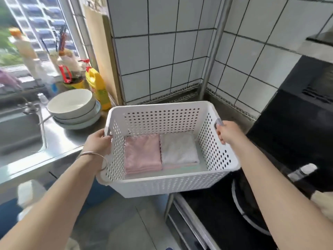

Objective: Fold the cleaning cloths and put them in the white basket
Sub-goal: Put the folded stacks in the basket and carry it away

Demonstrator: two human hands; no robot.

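White square wall tiles [162, 51] with dark grout fill the upper centre and upper right of the frame, glossy and flat, meeting at an inside corner where a dull metal pole [214, 51] runs upright. A stainless steel counter [59, 139] with a smooth, reflective top occupies the left middle, with a sink basin [18, 134] at the far left edge.

At frame centre, the white basket [162, 184] is rectangular, of rigid plastic, its walls perforated with regular rows of round holes and its rim rolled and smooth. It is held clear of the counter, tilted slightly down to the right. The left hand [98, 143] grips the left handle cutout, fingers curled together through the slot. The right hand [228, 131] grips the right handle, fingers closed around the rim. A thin metal bangle [93, 154] circles the left wrist.

Inside the basket, on its floor, lie two folded stacks side by side and touching: a pink cloth [142, 154] on the left, fleecy and square-folded, and a white cloth [178, 150] on the right, likewise nubby, resting on further pale layers beneath.

Stacked round ceramic bowls [72, 107] stand on the counter at left middle. A yellow plastic bottle [98, 87] stands behind them. A black glossy cooktop [216, 210] lies at lower right.
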